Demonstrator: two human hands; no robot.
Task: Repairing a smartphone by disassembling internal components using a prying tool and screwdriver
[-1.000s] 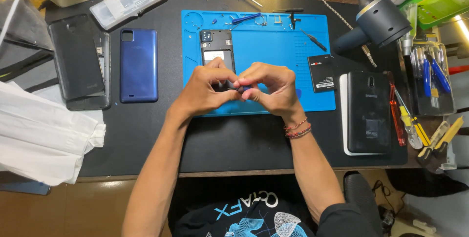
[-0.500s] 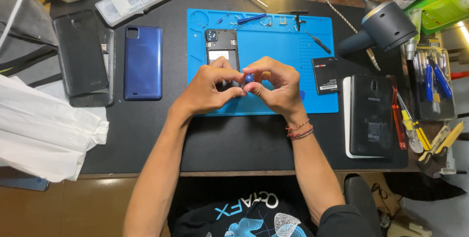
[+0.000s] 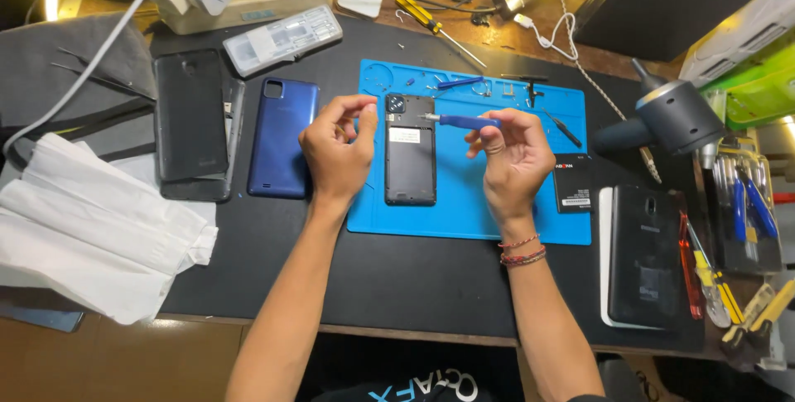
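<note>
Two hands work over a blue mat on the dark desk, seen from the single head view. On the mat's left part lies an opened phone, back cover off, camera end away from the person. The right hand, just right of the phone, has its grip closed on a small blue-handled screwdriver; the tool lies almost level, its metal tip pointing left over the phone's upper right corner. The left hand, at the phone's left edge, has thumb and forefinger pinched together near the top corner; whether a screw sits between them is too small to tell.

Left of the phone, off the mat, rest a blue back cover and a black back cover. Right of the phone lie a flat battery and, farther off, a second black phone.

To work a screw here well, the driver should probably be tipped upright and seated squarely in the head before turning, with the left fingers steadying the phone's edge so it does not slide on the mat.
</note>
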